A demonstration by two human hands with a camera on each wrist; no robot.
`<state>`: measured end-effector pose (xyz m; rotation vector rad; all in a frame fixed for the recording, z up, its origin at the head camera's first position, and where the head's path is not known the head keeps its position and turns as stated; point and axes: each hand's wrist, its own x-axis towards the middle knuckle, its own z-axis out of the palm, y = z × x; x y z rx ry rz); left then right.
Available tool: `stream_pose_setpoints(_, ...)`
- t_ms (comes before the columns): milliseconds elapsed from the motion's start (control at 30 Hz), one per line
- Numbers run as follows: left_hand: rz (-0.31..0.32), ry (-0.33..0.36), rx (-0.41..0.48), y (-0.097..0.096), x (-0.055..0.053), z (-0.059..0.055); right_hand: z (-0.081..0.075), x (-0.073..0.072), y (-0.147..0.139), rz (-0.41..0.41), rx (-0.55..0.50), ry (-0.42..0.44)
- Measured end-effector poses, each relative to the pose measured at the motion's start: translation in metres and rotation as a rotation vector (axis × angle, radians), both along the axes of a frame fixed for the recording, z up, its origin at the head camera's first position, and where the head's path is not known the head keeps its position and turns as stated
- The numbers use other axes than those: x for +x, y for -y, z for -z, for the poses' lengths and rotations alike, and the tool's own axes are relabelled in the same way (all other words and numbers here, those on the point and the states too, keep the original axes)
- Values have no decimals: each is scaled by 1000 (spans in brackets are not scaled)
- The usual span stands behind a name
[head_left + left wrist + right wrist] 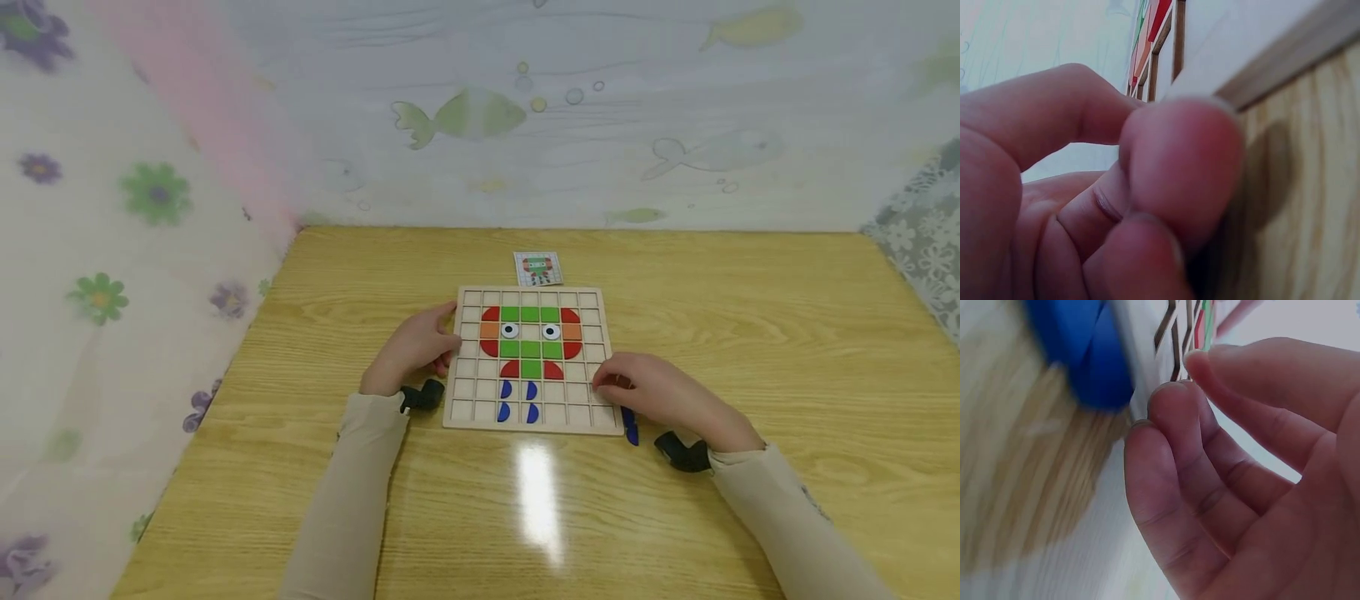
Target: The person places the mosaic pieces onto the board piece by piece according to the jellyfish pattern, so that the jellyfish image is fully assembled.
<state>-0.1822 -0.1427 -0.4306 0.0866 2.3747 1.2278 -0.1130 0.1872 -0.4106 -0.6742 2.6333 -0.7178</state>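
A wooden grid board (483, 412) lies on the table, bearing a figure of green squares (530, 314), red rounded pieces (570, 316), orange squares (487, 331) and two eye discs (551, 332). Several blue half-circle pieces (532, 413) sit in its lower cells. At the board's left edge is my left hand (412, 343), its thumb and index finger by the rim. My right hand (652, 387) rests at the right edge, fingers loosely bent, with nothing seen between them. Beside that edge, below the hand, lie loose blue pieces (631, 427), blurred in the right wrist view.
Behind the board lies a small pattern card (537, 267) with a similar figure. The wooden table (712, 317) meets a wall with painted fish at the back and a flowered covering on the left. Black wrist devices (681, 452) sit under both wrists.
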Motion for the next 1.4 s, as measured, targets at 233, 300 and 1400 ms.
stream_pose_setpoints(233,-3,5,-11,-3,-2,3,0,2,-16,25,34,21)
stream_pose_setpoints(300,0,4,-15,-4,-3,4,0,4,-20,29,42,53)
stream_pose_setpoints(1400,-2,-5,-26,0,-1,4,-8,15,-22,-20,165,144)
